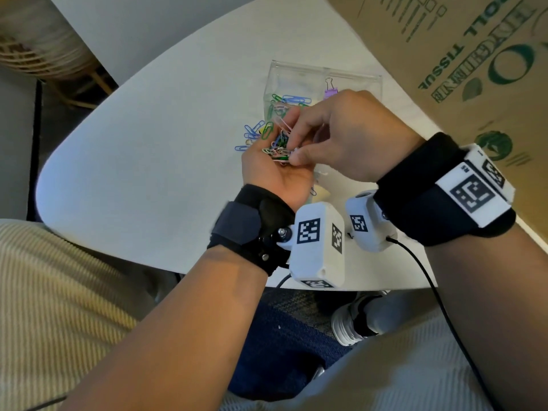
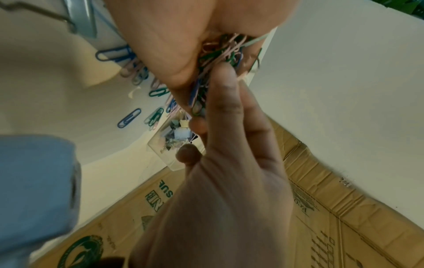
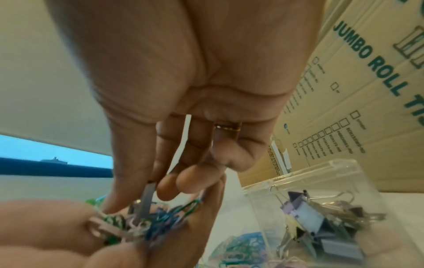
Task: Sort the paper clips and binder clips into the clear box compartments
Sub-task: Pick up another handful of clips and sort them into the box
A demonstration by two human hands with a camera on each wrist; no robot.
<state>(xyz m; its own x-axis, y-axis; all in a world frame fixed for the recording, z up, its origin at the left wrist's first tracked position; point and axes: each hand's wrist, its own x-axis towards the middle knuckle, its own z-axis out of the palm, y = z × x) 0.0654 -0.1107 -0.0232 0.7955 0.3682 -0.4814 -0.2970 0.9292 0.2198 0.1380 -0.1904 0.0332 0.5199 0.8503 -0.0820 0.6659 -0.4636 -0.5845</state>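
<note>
My left hand point(image 1: 281, 176) lies palm up over the white table and cups a tangled bunch of coloured paper clips point(image 1: 278, 149). My right hand point(image 1: 341, 134) reaches over it, thumb and fingertips pinching into the bunch point(image 3: 149, 217). Just beyond the hands stands the clear box point(image 1: 326, 74). Its left compartment holds paper clips point(image 1: 292, 99), and its right one holds binder clips point(image 3: 321, 223), one of them purple point(image 1: 330, 91). More loose paper clips point(image 1: 252, 134) lie on the table left of the box. In the left wrist view the bunch point(image 2: 213, 59) is squeezed between both hands.
A large cardboard box point(image 1: 474, 69) lies along the table's right side, close behind the clear box. A pale binder clip point(image 2: 82, 20) lies on the table near my wrists. The table's curved front edge point(image 1: 118, 229) runs just above my lap. A wicker chair point(image 1: 38, 48) stands far left.
</note>
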